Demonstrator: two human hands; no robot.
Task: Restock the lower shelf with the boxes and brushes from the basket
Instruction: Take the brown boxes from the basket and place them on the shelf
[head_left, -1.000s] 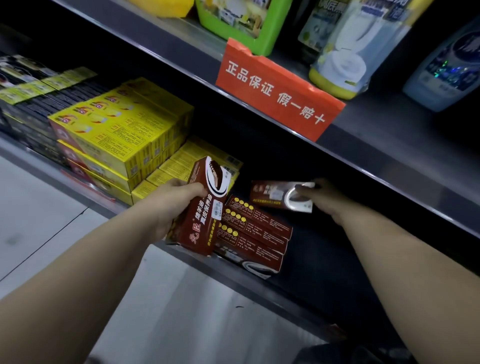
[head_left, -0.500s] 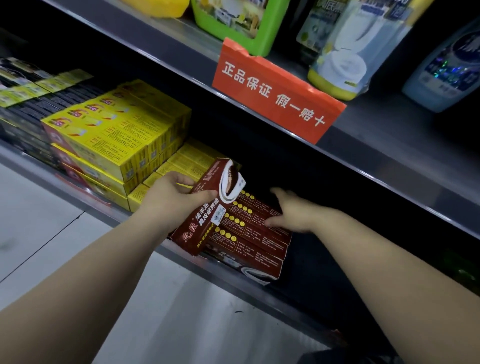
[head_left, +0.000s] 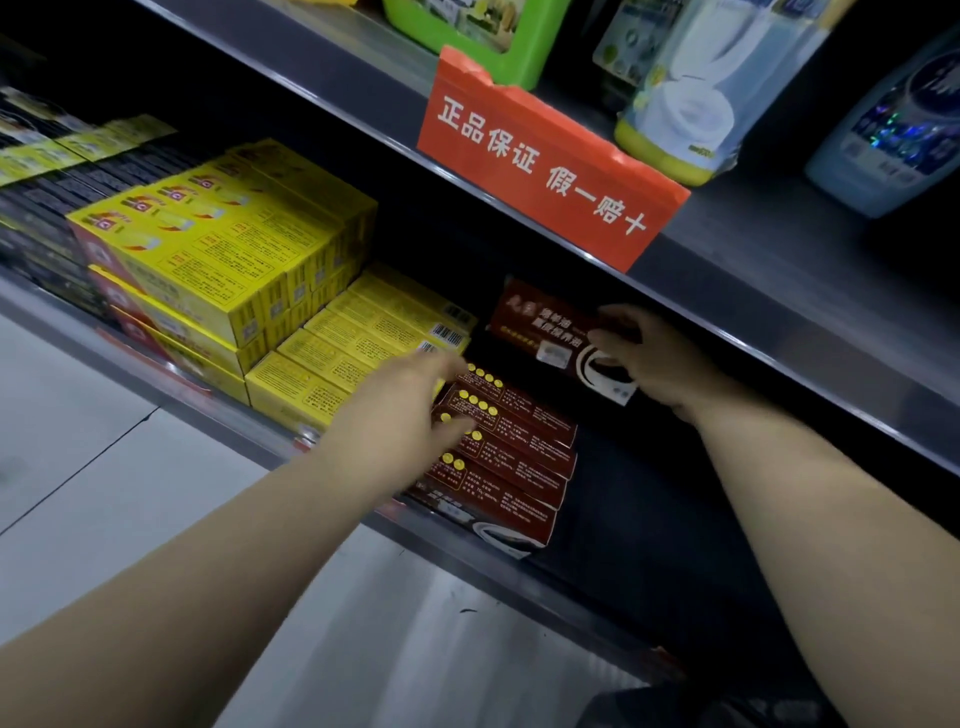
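While my right hand (head_left: 654, 364) holds 1 brown box (head_left: 540, 325) up in the dark back of the lower shelf (head_left: 649, 499), I am in the middle of the stocking step. This box belongs with the row of brown boxes (head_left: 514, 457) lying flat at the shelf's front, just beside the yellow boxes (head_left: 223, 249). It hangs tilted and seems clear of the shelf floor, not yet set down. Next, I judge, it needs levelling, turning to match the row, and lowering onto or right behind it without nudging the others off the edge. My right fingers (head_left: 615, 313) are curled round the box's white end, grasping it firmly. My left hand (head_left: 405, 400) is released, its fingers straight and spread over the row's left end. Blur keeps me from telling whether they touch it.
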